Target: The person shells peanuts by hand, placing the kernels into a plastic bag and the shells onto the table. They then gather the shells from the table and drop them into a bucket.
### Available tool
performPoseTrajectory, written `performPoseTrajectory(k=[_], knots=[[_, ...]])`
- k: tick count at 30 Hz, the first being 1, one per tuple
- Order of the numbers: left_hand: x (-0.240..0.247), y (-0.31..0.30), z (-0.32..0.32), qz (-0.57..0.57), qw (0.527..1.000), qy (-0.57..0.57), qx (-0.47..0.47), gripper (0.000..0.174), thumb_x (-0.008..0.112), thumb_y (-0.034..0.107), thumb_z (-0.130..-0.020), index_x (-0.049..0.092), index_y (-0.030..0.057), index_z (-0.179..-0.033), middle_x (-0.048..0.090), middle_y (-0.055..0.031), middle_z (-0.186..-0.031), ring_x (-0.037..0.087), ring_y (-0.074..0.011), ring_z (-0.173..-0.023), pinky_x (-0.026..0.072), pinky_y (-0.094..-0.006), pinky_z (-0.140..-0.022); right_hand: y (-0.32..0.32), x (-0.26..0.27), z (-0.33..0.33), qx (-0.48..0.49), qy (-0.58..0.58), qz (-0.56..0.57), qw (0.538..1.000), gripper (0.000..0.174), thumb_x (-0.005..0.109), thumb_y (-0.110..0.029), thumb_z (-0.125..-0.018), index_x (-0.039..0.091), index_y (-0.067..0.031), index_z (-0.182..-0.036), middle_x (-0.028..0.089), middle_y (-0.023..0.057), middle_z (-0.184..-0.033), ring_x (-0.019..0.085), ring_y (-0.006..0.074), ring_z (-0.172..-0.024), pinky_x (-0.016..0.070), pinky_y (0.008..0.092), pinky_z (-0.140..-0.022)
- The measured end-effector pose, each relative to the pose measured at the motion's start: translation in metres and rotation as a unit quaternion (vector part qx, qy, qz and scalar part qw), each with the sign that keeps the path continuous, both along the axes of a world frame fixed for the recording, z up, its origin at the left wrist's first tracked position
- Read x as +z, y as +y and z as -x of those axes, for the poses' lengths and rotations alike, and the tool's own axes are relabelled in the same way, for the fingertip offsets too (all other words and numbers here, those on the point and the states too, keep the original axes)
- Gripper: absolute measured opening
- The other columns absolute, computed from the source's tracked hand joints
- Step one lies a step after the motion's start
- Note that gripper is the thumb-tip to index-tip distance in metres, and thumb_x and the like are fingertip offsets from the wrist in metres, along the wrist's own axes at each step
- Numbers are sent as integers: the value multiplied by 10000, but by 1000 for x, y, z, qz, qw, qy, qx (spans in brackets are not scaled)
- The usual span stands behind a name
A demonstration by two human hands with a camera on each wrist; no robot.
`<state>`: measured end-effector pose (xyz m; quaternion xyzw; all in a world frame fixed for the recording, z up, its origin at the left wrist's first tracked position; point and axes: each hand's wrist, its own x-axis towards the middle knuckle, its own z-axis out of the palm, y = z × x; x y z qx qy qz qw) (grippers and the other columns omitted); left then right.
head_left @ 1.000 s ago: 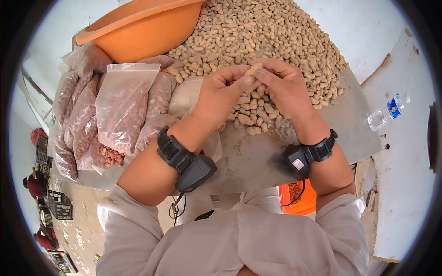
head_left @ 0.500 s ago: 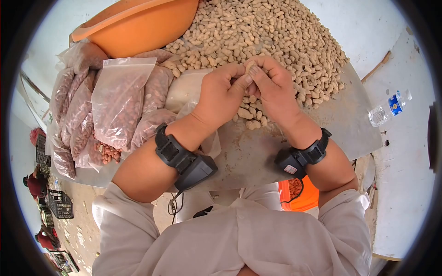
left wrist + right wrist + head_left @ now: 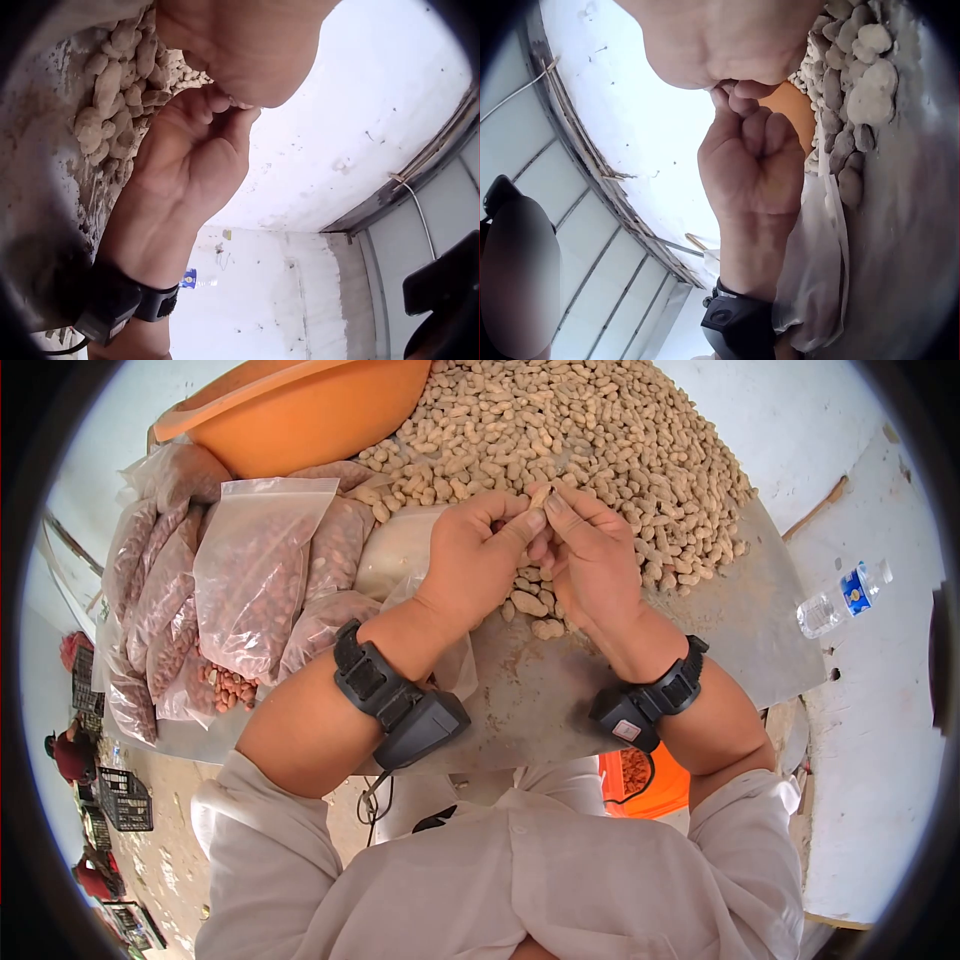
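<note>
My left hand [image 3: 472, 555] and right hand [image 3: 602, 565] meet at the near edge of a large heap of unshelled peanuts [image 3: 600, 430]. Between the thumbs and forefingers they pinch one peanut [image 3: 541, 496], its shell pale tan. Both hands have their other fingers curled inward. In the left wrist view the right hand [image 3: 191, 161] shows its palm side; the right wrist view shows the left hand [image 3: 751, 169] likewise, the peanut mostly hidden behind fingers. A few loose peanuts [image 3: 530, 603] lie on the metal table [image 3: 530, 710] under the hands.
Clear bags of reddish shelled peanuts [image 3: 255, 575] are piled at the left, with loose kernels [image 3: 226, 688] beside them. An orange basin [image 3: 300, 420] stands behind. A plastic bottle [image 3: 845, 600] is at the right. Below the table edge sits an orange container [image 3: 660, 785].
Both hands have shifted slightly left and up with the pinched peanut, and have closed nearer together around it. The view has drifted a little; the bags and heap stay in place.
</note>
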<state>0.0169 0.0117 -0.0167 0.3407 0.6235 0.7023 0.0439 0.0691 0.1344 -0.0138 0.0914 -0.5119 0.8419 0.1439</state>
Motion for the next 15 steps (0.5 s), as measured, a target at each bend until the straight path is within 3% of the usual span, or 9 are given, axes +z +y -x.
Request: performPoseTrajectory(k=[3, 6, 12, 15], knots=[[6, -1, -5, -10, 999, -40, -15, 158, 563, 105, -870, 589, -14, -769, 581, -17, -644, 507, -66, -601, 421, -221, -545, 0, 3, 1, -10, -12, -1, 1000, 170, 556, -159, -889, 619, -2, -907, 577, 18, -699, 515, 85, -587, 389, 208, -528], [12, -2, -8, 40, 997, 39, 50, 147, 565, 109, -871, 598, -20, -807, 592, -25, -661, 523, -76, -614, 430, -223, -553, 5, 10, 1, -9, -30, -21, 999, 158, 584, -153, -873, 627, -4, -900, 588, 22, -704, 523, 82, -592, 405, 208, -537], [9, -5, -8, 67, 985, 133, 90, 129, 569, 109, -871, 607, -7, -830, 589, -17, -665, 506, -69, -610, 418, -220, -547, 17, 6, 4, 17, -8, -73, 997, 151, 627, -136, -845, 632, 5, -898, 604, 40, -712, 547, 93, -602, 421, 209, -538], [10, -3, -11, 17, 994, 81, 64, 125, 577, 116, -869, 612, 4, -827, 576, -5, -650, 488, -58, -603, 406, -217, -540, 11, 4, 4, 13, 11, -25, 1000, 164, 629, -138, -844, 629, 14, -904, 611, 51, -717, 566, 108, -614, 433, 212, -539]])
